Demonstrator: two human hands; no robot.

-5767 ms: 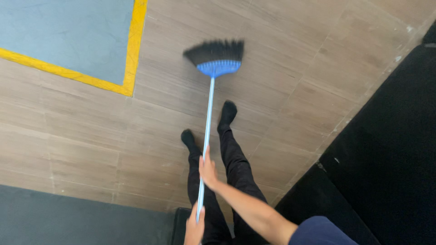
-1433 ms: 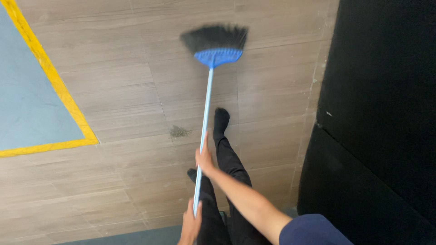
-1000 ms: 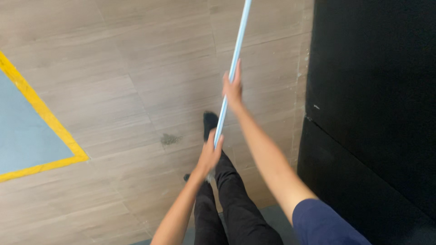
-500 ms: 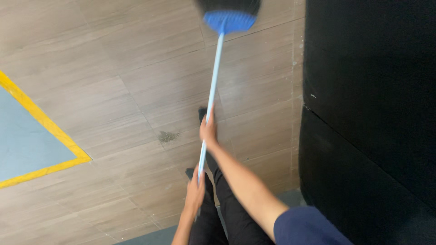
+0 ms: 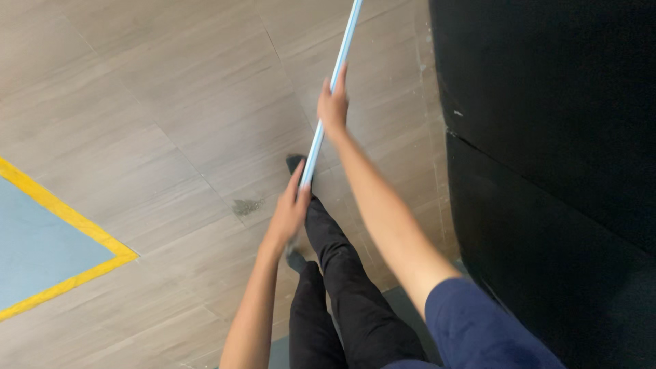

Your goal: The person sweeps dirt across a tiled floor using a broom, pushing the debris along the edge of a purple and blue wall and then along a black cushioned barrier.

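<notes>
A light blue broom handle runs from the middle of the view up past the top edge; the broom's head is out of sight. My left hand grips the handle's near end, just above my black-trousered legs. My right hand is closed around the handle farther up, arm stretched forward. A small dark patch of dirt lies on the wood-look floor left of my left hand.
A black wall or panel fills the right side, close to my right arm. A pale blue floor area edged with a yellow line lies at the left. My dark-socked foot points forward beneath the handle.
The broom has been pushed forward, so its blue head and black bristles have left the top of the view. Both arms have stretched out along the handle.
</notes>
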